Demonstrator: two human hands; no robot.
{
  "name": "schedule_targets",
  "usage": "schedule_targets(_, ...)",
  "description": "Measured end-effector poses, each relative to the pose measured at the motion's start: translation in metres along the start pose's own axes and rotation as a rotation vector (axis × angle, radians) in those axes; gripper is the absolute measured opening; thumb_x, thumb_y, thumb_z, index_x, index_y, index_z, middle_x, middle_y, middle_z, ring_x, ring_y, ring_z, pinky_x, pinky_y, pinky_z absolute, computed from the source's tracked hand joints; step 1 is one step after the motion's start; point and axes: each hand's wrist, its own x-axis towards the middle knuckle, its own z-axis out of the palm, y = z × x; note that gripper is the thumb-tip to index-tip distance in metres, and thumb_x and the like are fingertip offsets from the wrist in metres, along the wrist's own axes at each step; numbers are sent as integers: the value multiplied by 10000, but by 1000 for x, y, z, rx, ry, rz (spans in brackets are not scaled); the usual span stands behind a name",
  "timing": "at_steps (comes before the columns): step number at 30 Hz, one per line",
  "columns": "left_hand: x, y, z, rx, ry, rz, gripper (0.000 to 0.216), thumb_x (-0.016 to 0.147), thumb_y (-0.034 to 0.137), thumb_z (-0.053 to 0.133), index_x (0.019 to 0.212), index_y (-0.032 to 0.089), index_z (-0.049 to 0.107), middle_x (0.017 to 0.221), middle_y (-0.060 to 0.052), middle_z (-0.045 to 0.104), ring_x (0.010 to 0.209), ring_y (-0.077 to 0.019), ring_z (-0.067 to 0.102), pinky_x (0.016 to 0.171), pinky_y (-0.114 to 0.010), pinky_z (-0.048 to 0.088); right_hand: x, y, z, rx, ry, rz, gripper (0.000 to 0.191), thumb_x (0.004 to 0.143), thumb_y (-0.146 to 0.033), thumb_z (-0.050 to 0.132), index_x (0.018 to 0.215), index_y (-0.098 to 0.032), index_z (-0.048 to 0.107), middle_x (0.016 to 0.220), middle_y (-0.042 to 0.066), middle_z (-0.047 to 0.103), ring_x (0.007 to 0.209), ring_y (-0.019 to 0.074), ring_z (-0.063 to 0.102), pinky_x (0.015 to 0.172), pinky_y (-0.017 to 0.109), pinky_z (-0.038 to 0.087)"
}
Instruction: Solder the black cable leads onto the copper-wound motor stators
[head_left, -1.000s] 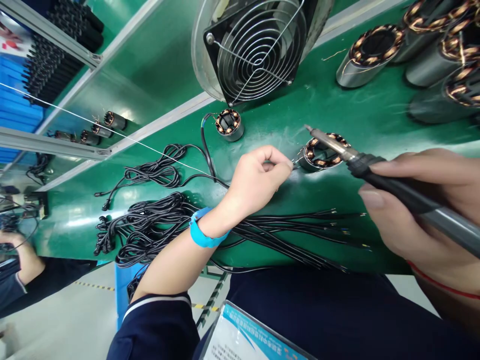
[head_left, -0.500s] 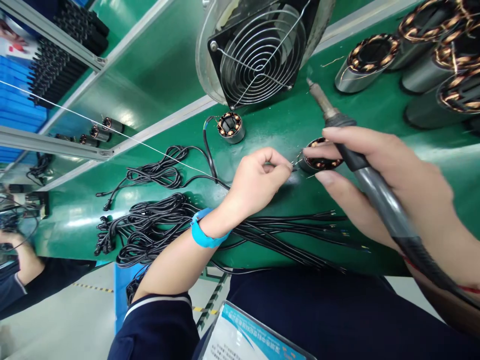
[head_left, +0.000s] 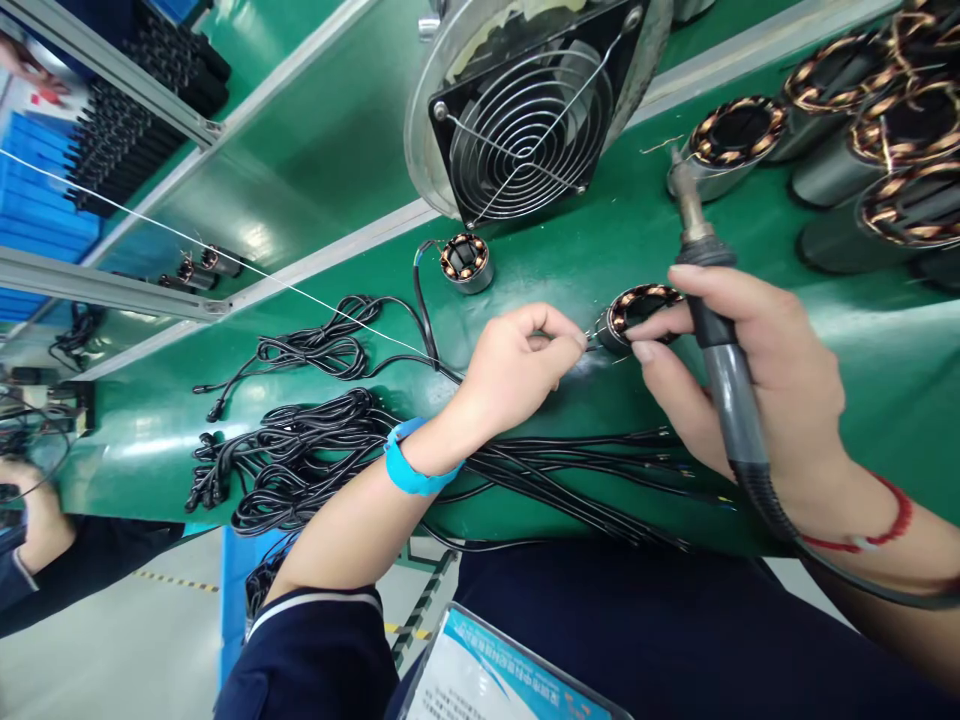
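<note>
My left hand (head_left: 517, 365), with a blue wristband (head_left: 420, 465), is closed in a pinch on thin wire ends (head_left: 589, 338) beside a motor stator (head_left: 619, 318) with copper windings. What lies inside the pinch is mostly hidden by the fingers. My right hand (head_left: 757, 370) grips a soldering iron (head_left: 724, 350), its tip pointing up and away, near another stator (head_left: 731, 140). The right thumb and index finger reach to the near stator's edge, in front of its windings. Below my left hand lie black cables (head_left: 570, 470) with bared ends.
A fan with a wire guard (head_left: 525, 150) stands at the back. A stator with a cable (head_left: 466, 265) sits before it. Several stators (head_left: 840, 170) crowd the right. Coiled cables (head_left: 315, 430) lie left. A thin white line (head_left: 247, 268) runs across. Another person's hand (head_left: 30, 490) is at far left.
My right hand has turned the soldering iron more upright, its tip moving right toward the back stators. My left hand keeps its pinch in nearly the same place. The view has shifted slightly.
</note>
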Motion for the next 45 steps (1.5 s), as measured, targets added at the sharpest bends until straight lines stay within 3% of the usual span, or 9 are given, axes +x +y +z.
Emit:
schedule_targets(6, -2, -2, -2, 10, -36, 2, 164, 871, 102, 617, 719, 157, 585, 529, 78, 521, 399, -29, 447, 380, -147, 308, 1, 0, 8, -50, -38, -114, 502, 949, -176, 590, 1413, -296, 440, 940, 11, 726, 857, 246, 650, 819, 424, 476)
schedule_targets(9, -3, -10, -5, 115, 9, 261, 117, 875, 116, 624, 764, 151, 635, 861, -20, 694, 540, -47, 571, 462, -173, 438, 2, -3, 9, -10, -33, -57, 475, 953, -195, 582, 1399, -306, 460, 937, 9, 716, 899, 245, 667, 832, 420, 499)
schedule_targets(11, -3, -17, -7, 280, 60, 529, 87, 887, 143, 647, 812, 163, 686, 1069, -68, 713, 779, -106, 674, 654, -228, 557, 2, -6, 8, 26, -49, 0, 474, 962, -225, 573, 1410, -329, 455, 957, 13, 712, 970, 259, 677, 856, 434, 519)
schedule_targets(14, -3, -27, -10, 555, 108, 821, 98, 922, 181, 642, 915, 192, 738, 1141, -90, 705, 1069, -192, 672, 899, -339, 576, 1, -9, 6, 65, -49, 38, 515, 969, -226, 564, 1444, -361, 417, 976, 8, 715, 1024, 261, 685, 915, 455, 525)
schedule_targets(21, -1, -34, -10, 799, 89, 978, 169, 999, 212, 528, 1041, 196, 692, 1191, -98, 650, 1094, -180, 641, 938, -328, 547, 3, -10, 5, 106, 17, 18, 500, 949, -173, 590, 1396, -357, 465, 944, -16, 713, 976, 219, 683, 902, 412, 531)
schedule_targets(28, -3, -29, -10, 844, 88, 933, 139, 969, 159, 485, 908, 195, 605, 1078, -79, 633, 986, -169, 610, 857, -313, 517, 3, -4, 8, 110, -21, 38, 396, 951, -232, 581, 1333, -317, 525, 926, 16, 701, 981, 247, 685, 893, 442, 545)
schedule_targets(34, -2, -27, -7, 681, 71, 846, 155, 843, 61, 542, 764, 194, 551, 879, -43, 628, 861, -156, 587, 773, -294, 495, 4, 4, 7, 40, -116, -55, 408, 944, -231, 554, 1346, -282, 511, 921, 26, 707, 863, 243, 653, 776, 402, 507)
schedule_targets(40, -1, -22, -3, 459, 68, 594, 190, 762, -3, 589, 685, 172, 587, 782, 0, 605, 748, -111, 543, 701, -244, 456, 6, 15, -1, -13, -118, -185, 454, 936, -209, 532, 1378, -288, 470, 976, 24, 720, 907, 256, 659, 843, 435, 475)
schedule_targets(45, 1, -19, -2, 297, 58, 371, 169, 757, 10, 617, 668, 153, 609, 762, 30, 582, 609, -62, 482, 605, -221, 409, 10, 19, 6, -75, -119, -129, 404, 968, -232, 520, 1364, -305, 486, 924, 13, 720, 848, 251, 643, 793, 420, 471)
